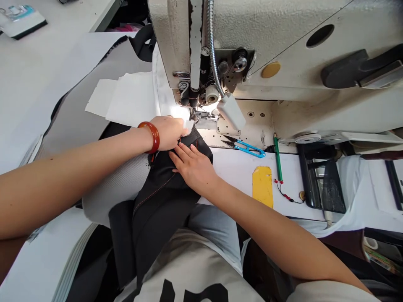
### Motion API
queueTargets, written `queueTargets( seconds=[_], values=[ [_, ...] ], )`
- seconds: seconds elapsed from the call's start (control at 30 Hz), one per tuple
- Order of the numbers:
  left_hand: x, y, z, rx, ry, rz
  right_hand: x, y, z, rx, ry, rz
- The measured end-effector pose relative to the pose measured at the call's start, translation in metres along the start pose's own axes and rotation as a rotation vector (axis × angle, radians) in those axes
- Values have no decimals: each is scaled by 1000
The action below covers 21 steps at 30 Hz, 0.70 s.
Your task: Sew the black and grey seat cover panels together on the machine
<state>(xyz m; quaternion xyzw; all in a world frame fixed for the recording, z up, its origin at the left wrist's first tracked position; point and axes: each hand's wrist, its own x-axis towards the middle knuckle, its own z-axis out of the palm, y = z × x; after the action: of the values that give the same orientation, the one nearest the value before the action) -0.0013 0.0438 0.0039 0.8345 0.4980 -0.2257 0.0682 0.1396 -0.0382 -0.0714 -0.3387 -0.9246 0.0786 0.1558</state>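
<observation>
My left hand [170, 131], with a red-brown bangle [154, 137] at its wrist, is closed on the edge of a white sheet-like piece [132, 98] beside the sewing machine's presser foot [197, 115]. Whether that piece is paper or cloth I cannot tell. Just in front, my right hand [193, 167] lies flat on black fabric [160, 193] with red stitching, its fingers stretched toward the foot. The black fabric runs down to my lap. Grey mesh material [126, 180] spreads under and beyond my left forearm. The needle's tip is lost in the lamp's glare.
The sewing machine head [283, 37] rises over the work, with a small lamp [232, 111] hanging down. Blue thread snips [248, 148], a green pencil [277, 159] and a yellow card [262, 184] lie at the right. A black tray [321, 180] stands farther right.
</observation>
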Motion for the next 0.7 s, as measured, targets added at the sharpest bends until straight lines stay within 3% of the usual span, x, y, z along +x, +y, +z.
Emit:
queueTargets(
  seconds=[0.1, 0.37, 0.7],
  values=[
    [9, 4, -4, 166, -34, -23, 10, -3, 5, 11, 34, 49],
    [16, 25, -24, 221, -47, -73, 38, -11, 24, -35, 145, 166],
    [30, 13, -6, 114, 144, -82, 79, -11, 40, 22, 100, 265]
  ],
)
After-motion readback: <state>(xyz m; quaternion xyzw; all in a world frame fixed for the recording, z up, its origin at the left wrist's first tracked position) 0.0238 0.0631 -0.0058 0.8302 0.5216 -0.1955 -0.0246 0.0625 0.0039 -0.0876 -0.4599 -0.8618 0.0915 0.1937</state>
